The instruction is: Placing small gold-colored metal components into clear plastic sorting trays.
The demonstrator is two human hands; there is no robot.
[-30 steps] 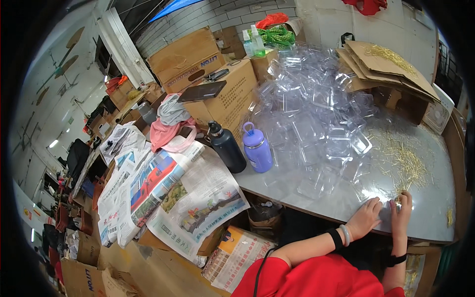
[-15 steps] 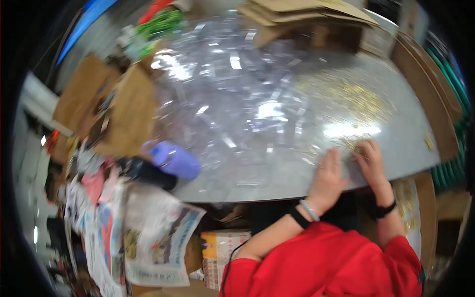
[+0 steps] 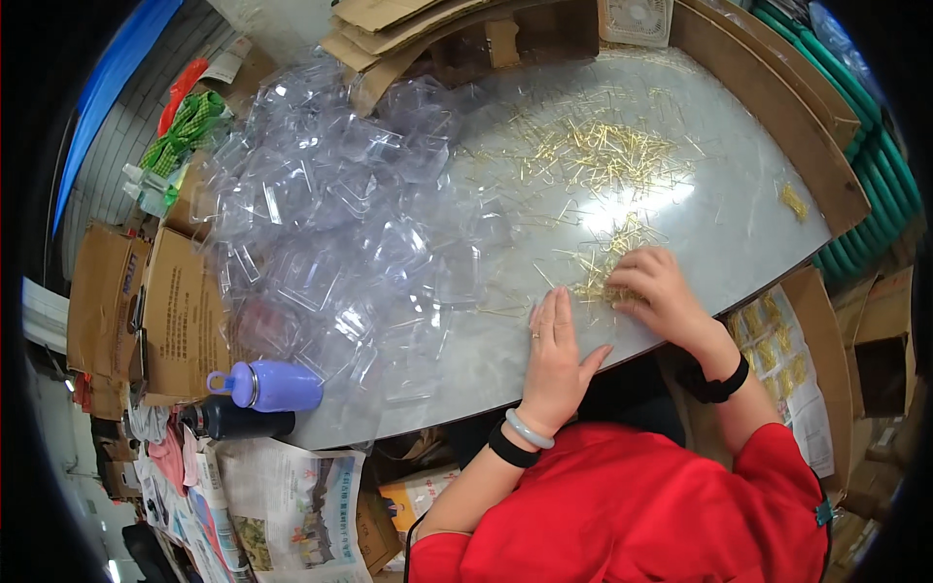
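Observation:
My left hand (image 3: 554,363) rests on its edge at the front of the grey table, its fingers stretched out together and the thumb apart. It holds nothing and stands beside a small heap of thin gold-coloured metal hooks (image 3: 595,279). On the other side of that heap, my right hand (image 3: 657,295) has its fingers bent down and closed on some of the hooks; its fingertips are partly hidden. Farther back lies a larger scatter of the same hooks (image 3: 610,151). Clear plastic packages (image 3: 335,223) are piled to the left.
A purple bottle (image 3: 282,386) and a black bottle (image 3: 248,422) lie at the table's left front edge. Cardboard (image 3: 777,112) walls the right edge. A small bunch of hooks (image 3: 793,201) lies there. An open box (image 3: 821,379) with bundled hooks stands below right.
The view has shifted and steadied, so the table appears farther left. My right hand has moved slightly over the small heap, its fingers still bent; my left hand stays stretched beside it.

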